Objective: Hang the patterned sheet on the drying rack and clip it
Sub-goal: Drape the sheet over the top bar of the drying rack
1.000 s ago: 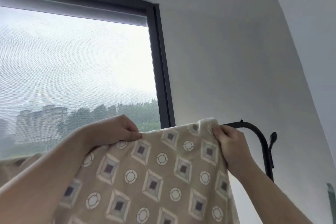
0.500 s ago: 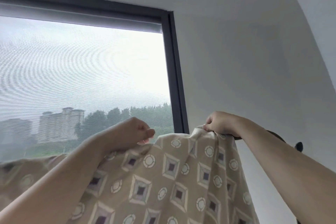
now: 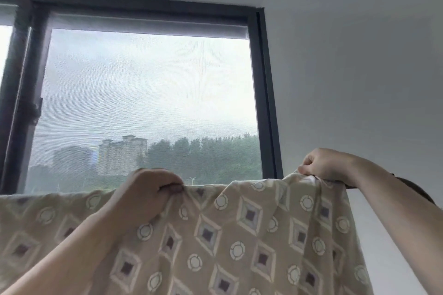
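2 grips, left hand [image 3: 148,189] and right hand [image 3: 321,165], pinch the patterned sheet [image 3: 239,234] draped over the drying rack [image 3: 414,187]; clipping's not done yet.

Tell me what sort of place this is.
Probably a room in a home, on an upper floor: a dark-framed window with a mesh screen looks out on treetops and a tall building, beside a plain white wall. The left hand and right hand grip a patterned sheet over a dark drying rack.
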